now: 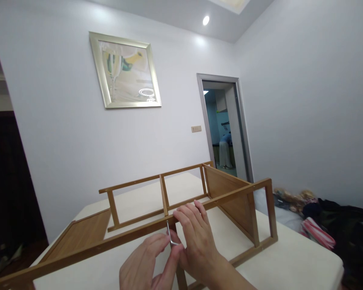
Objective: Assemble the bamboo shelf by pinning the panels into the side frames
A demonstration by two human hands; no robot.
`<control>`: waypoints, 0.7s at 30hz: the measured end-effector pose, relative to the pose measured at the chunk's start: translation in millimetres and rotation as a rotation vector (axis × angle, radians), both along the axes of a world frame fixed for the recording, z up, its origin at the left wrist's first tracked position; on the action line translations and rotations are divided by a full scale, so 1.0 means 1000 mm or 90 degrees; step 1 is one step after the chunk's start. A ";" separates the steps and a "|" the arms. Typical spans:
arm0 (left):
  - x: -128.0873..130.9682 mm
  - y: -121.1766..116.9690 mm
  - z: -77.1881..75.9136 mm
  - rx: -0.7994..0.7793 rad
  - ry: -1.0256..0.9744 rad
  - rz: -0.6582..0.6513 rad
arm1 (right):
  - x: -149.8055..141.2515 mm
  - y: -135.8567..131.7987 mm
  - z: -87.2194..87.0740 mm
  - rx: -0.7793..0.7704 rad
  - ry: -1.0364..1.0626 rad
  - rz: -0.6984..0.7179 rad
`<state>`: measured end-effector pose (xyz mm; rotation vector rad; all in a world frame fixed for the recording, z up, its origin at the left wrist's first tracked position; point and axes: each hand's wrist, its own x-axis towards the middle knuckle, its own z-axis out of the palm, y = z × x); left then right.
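A brown wooden shelf frame (130, 233) lies on its side, with rails, crossbars and a fitted shelf panel (230, 197) toward its right end. Between the thumb and fingertips of my left hand (147, 259) is a small silver L-shaped hex key (170, 237). Its long arm points up to the near upper rail, where a crossbar joins it; the tip's exact seat is too small to make out. My right hand (196, 233) is closed over that same rail just right of the key, fingers on top, its thumb partly hidden near the key.
Under the frame is a white table (302, 257) with a rounded right corner. Another wooden panel (81, 233) is at the left. Clothes (335, 221) are piled beyond the table's right side. Past the doorway (224, 133), a person (225, 149) bends over in another room.
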<state>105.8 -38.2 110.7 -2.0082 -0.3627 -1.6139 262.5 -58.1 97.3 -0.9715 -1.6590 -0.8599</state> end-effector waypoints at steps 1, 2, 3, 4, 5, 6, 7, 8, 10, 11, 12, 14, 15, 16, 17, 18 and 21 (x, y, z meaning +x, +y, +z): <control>0.000 -0.001 0.000 0.010 -0.002 0.007 | 0.000 0.000 0.000 0.000 0.000 0.001; 0.001 -0.001 0.001 0.021 -0.002 0.010 | 0.000 0.000 0.000 0.001 -0.001 0.002; 0.001 -0.002 0.001 0.031 -0.004 0.013 | 0.000 0.000 0.000 0.003 -0.002 0.003; 0.001 -0.002 0.001 0.037 -0.008 0.016 | 0.000 0.000 0.000 0.006 -0.002 0.004; 0.001 -0.002 0.001 0.042 -0.009 0.018 | 0.000 0.000 0.000 0.008 -0.002 0.003; 0.001 -0.002 0.001 0.047 -0.008 0.021 | 0.000 0.001 0.000 0.009 -0.002 0.002; 0.001 -0.002 0.001 0.050 -0.004 0.024 | 0.000 0.001 0.000 0.009 -0.001 0.002; 0.001 -0.002 0.002 0.054 0.002 0.026 | 0.000 0.001 0.000 0.008 -0.001 0.002; -0.001 -0.001 0.002 0.067 0.020 0.027 | 0.000 0.001 -0.001 0.008 0.001 0.004; -0.001 -0.001 0.002 0.071 0.026 0.027 | 0.000 0.001 -0.001 0.007 0.001 0.005; -0.002 -0.001 0.002 0.074 0.029 0.028 | 0.000 0.001 -0.001 0.009 0.003 0.005; -0.004 0.000 0.002 0.076 0.035 0.028 | 0.000 0.001 -0.001 0.010 0.005 0.004; -0.005 0.000 0.001 0.076 0.038 0.029 | 0.000 0.000 0.000 0.010 0.005 0.003; -0.005 0.000 0.001 0.077 0.040 0.030 | 0.000 0.000 0.000 0.010 0.005 0.003; -0.006 0.000 0.001 0.079 0.045 0.029 | -0.001 0.000 0.001 0.011 0.004 0.002; -0.006 0.000 0.001 0.077 0.049 0.029 | -0.001 0.000 0.001 0.012 0.004 0.001; -0.004 -0.002 0.001 0.076 0.041 0.020 | -0.002 -0.001 0.002 0.019 0.007 -0.003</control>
